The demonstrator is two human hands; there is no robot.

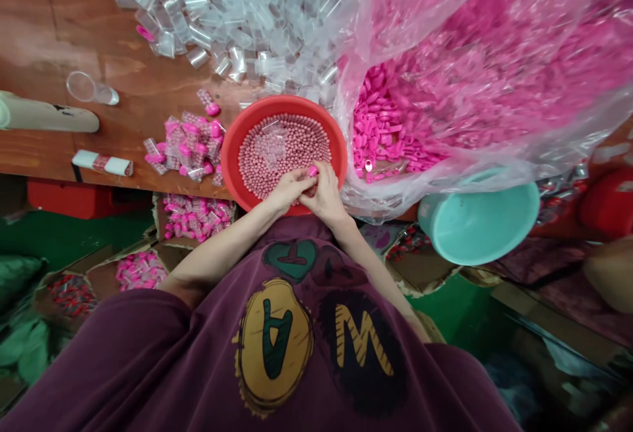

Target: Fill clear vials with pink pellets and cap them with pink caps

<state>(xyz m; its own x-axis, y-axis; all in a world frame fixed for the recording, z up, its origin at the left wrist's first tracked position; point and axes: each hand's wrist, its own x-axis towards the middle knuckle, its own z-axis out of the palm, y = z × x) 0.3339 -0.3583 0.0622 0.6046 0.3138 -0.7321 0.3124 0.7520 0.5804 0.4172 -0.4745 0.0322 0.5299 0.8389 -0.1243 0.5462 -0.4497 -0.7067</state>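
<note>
Over the near side of a red plastic bowl, my left hand and my right hand meet with their fingers closed together. A small bright pink cap shows at the right fingertips. Whatever else lies between the fingers is hidden, including what the left hand pinches. Pink beads fill the bowl, and several clear plastic tubes lie on top of them. Left of the bowl is a pile of bead-filled tubes with pink caps.
Loose clear tubes cover the far table. A large plastic bag of pink caps lies right, above a turquoise basin. A carton of capped tubes stands below the edge. A white roll lies left.
</note>
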